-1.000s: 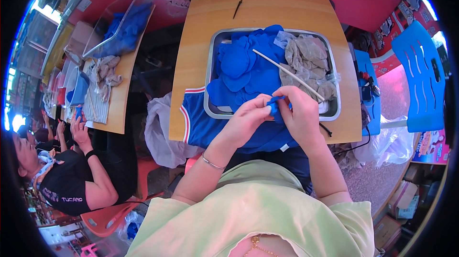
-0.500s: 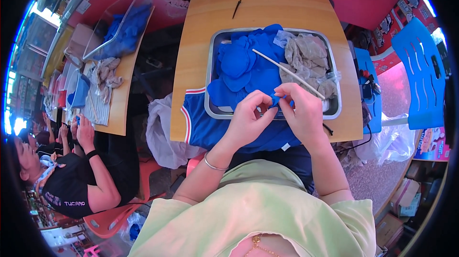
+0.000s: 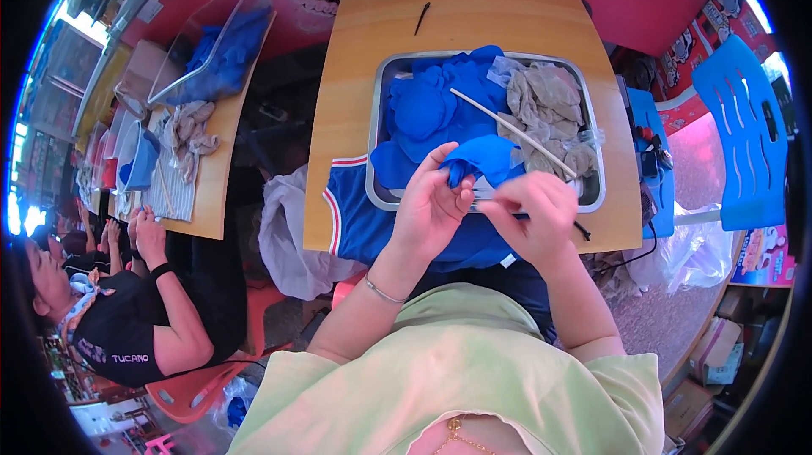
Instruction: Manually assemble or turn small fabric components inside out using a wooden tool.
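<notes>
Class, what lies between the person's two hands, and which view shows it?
The head view shows a blue piece there, held by the left hand and extending toward the right hand; whether it touches that one is unclear.

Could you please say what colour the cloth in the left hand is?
The cloth is blue, clearest in the head view.

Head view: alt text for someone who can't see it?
The left hand holds a blue fabric piece at a metal tray's near side, the right hand beside it. The tray holds more blue pieces, beige cloth and a pale stick.
</notes>
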The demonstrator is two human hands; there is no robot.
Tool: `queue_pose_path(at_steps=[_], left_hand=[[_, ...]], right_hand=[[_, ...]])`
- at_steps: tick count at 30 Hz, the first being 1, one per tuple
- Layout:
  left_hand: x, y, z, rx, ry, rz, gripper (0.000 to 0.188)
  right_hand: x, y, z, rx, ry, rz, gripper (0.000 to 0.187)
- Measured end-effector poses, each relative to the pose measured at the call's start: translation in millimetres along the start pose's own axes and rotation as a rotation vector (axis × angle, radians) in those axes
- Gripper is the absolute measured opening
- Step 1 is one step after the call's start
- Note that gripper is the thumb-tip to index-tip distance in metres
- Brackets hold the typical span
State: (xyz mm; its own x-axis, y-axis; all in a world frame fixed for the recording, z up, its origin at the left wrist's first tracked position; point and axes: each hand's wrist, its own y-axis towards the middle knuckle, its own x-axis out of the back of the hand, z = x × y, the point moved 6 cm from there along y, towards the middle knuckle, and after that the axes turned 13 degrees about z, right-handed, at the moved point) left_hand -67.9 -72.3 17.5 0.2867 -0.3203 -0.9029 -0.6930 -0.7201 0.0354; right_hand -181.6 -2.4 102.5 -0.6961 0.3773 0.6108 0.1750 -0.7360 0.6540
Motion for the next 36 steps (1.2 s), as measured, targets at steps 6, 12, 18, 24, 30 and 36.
queue_pose_path(at_steps=[6, 12, 18, 24, 30, 36], left_hand=[[1.0, -3.7, 11.0, -0.048, 0.118, -0.068, 0.018], [-1.3, -3.1, 13.6, -0.071, 0.561, -0.028, 0.013], [-11.2, -9.6, 2.6, -0.274, 1.120, -0.097, 0.019], [-16.4, -5.7, 3.3, -0.236, 1.412, 0.000, 0.011], [-5.7, -0.1, 7.6, -0.212, 1.161, 0.023, 0.005], [-5.1, -1.3, 13.9, -0.095, 1.094, 0.018, 0.003]], right_hand=[[-15.6, -0.9, -25.4, -0.435, 0.250, 0.007, 0.016], [-22.6, -17.4, -32.6, -0.457, 0.265, 0.035, 0.016], [-32.4, -37.5, -42.8, -0.537, 0.277, 0.091, 0.014], [-31.0, -38.2, -40.5, -0.520, 0.357, 0.127, 0.021], [-32.4, -41.8, -48.4, -0.501, 0.379, 0.168, 0.028], [-22.7, -42.1, -50.1, -0.458, 0.147, 0.132, 0.024]])
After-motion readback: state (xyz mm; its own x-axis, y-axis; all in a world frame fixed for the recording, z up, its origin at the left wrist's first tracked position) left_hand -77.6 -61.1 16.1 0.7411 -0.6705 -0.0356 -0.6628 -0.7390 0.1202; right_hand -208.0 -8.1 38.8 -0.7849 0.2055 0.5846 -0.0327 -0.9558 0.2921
